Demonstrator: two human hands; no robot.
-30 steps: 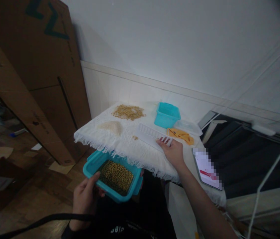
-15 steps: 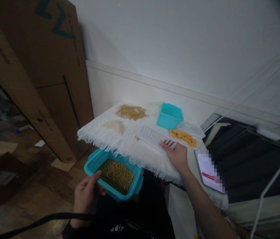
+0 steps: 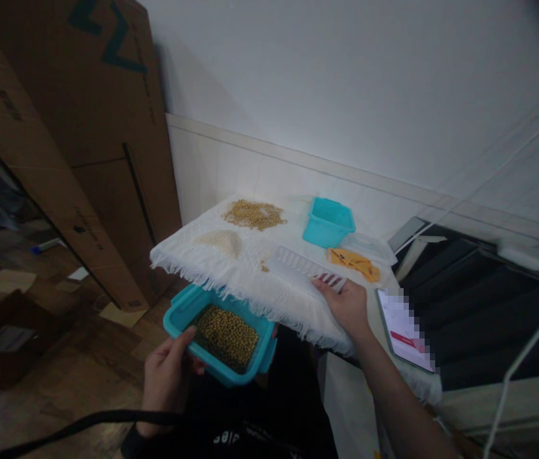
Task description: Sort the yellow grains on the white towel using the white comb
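Observation:
My left hand (image 3: 168, 363) grips the near left rim of a teal plastic container (image 3: 265, 338), held below the table's front edge. Inside it lie yellow-brown beans (image 3: 228, 335) that look like soybeans. My right hand (image 3: 348, 305) is closed on the right end of a white slotted plastic piece (image 3: 293, 268), low over the cloth or resting on it. A few loose beans (image 3: 264, 265) lie just left of that piece. Farther back on the white cloth (image 3: 202, 271) are a spread pile of beans (image 3: 254, 215) and a pale heap of fine grain (image 3: 224, 243).
A second teal container (image 3: 329, 223) stands at the back by the wall. Near it lie an orange cloth (image 3: 353, 264) and a clear plastic lid or tray (image 3: 369, 247). A tablet (image 3: 403, 331) rests on the right edge. Large cardboard boxes (image 3: 92, 127) stand left.
My right hand has drawn the slotted piece slightly right and toward me, and more of the loose beans beside it shows. My left hand and the container stay nearly still.

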